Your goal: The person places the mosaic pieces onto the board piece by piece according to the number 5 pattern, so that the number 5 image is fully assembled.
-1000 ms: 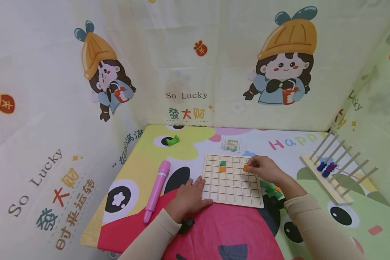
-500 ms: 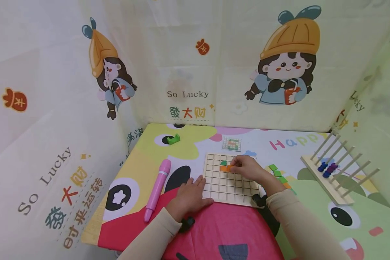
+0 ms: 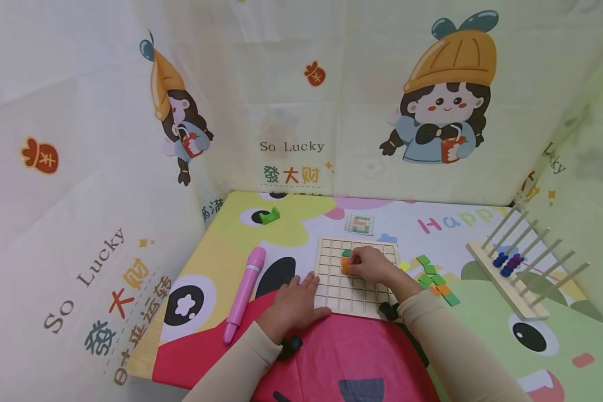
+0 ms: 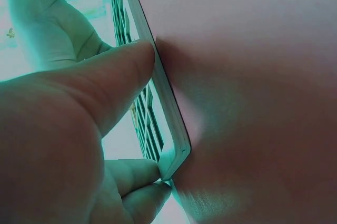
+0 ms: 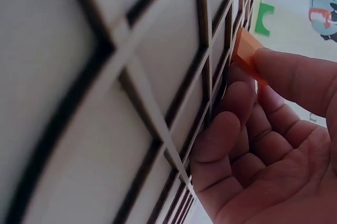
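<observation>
A wooden grid board (image 3: 331, 298) lies flat on the table. My left hand (image 3: 293, 307) rests at its lower left, fingers extended. In the left wrist view the thumb (image 4: 126, 68) lies against the board's edge (image 4: 171, 113) and two fingertips touch near its corner. Over the upper middle of the grid, my right hand (image 3: 374, 265) pinches an orange tile (image 5: 246, 50) between thumb and fingers; the tile looks tilted in the right wrist view. Beside those fingers sits a green tile (image 3: 346, 253) in a cell. The right hand partly covers the orange area just below it.
Loose green and orange tiles (image 3: 434, 279) lie right of the board. A pattern card (image 3: 359, 223) is behind it. A pink pen-like stick (image 3: 244, 296) and a green arch-shaped block (image 3: 269, 216) lie to the left. A pegged wooden rack (image 3: 507, 282) stands at far right.
My right hand has carried the orange tile leftward from the board's right side to beside the green tile, then slightly lower. The loose tiles at right have come into view. My left hand stays put.
</observation>
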The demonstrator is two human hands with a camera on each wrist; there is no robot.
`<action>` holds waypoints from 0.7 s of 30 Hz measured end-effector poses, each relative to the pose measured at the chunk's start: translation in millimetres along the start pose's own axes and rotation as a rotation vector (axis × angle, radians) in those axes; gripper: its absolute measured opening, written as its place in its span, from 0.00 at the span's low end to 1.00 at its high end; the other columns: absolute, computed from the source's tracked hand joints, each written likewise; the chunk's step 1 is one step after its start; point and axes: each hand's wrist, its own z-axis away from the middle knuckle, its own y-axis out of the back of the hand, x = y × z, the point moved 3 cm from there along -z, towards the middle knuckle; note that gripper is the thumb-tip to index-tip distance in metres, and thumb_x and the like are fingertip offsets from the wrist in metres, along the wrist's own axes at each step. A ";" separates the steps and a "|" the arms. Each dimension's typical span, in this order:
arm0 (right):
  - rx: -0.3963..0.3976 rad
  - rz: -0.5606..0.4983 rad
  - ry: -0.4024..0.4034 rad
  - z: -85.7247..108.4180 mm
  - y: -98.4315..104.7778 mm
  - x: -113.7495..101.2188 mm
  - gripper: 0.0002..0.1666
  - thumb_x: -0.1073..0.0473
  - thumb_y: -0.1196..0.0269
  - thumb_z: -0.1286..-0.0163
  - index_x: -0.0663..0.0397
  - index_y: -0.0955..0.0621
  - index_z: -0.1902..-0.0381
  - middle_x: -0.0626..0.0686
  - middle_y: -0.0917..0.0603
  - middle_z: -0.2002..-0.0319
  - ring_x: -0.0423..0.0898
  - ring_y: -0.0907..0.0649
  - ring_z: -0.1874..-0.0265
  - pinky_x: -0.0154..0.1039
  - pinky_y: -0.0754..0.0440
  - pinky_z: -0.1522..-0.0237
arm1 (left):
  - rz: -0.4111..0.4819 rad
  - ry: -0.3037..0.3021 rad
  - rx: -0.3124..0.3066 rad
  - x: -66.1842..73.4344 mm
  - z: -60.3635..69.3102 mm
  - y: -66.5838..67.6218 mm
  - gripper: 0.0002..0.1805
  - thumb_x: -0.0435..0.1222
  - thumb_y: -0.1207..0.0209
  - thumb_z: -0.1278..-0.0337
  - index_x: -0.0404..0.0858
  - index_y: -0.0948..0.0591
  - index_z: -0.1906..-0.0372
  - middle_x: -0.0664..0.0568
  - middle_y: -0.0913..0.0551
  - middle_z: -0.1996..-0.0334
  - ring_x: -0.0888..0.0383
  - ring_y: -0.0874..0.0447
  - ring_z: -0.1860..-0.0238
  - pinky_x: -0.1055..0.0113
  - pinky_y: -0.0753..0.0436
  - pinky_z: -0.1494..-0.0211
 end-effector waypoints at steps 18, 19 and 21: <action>-0.026 0.142 0.029 -2.8 -4.0 -11.7 0.03 0.62 0.34 0.32 0.52 0.19 0.66 0.48 0.18 0.70 0.45 0.23 0.69 0.41 0.24 0.62 | -0.007 -0.001 0.003 0.4 2.1 1.7 0.49 0.63 0.37 0.40 0.43 0.35 0.20 0.50 0.35 0.20 0.39 0.35 0.24 0.43 0.27 0.27; -0.027 0.162 0.025 -3.2 -4.1 -12.4 0.04 0.61 0.33 0.31 0.52 0.19 0.66 0.48 0.18 0.70 0.45 0.23 0.69 0.41 0.24 0.61 | -0.004 -0.003 0.007 0.6 2.4 2.3 0.49 0.63 0.37 0.40 0.43 0.35 0.20 0.49 0.35 0.20 0.39 0.35 0.24 0.43 0.27 0.27; -0.030 0.198 0.021 -3.7 -4.6 -13.1 0.04 0.60 0.33 0.30 0.52 0.18 0.66 0.49 0.17 0.69 0.45 0.22 0.68 0.42 0.23 0.61 | 0.003 -0.006 0.011 0.8 2.6 3.0 0.49 0.63 0.37 0.40 0.43 0.35 0.20 0.49 0.35 0.20 0.39 0.35 0.24 0.43 0.28 0.27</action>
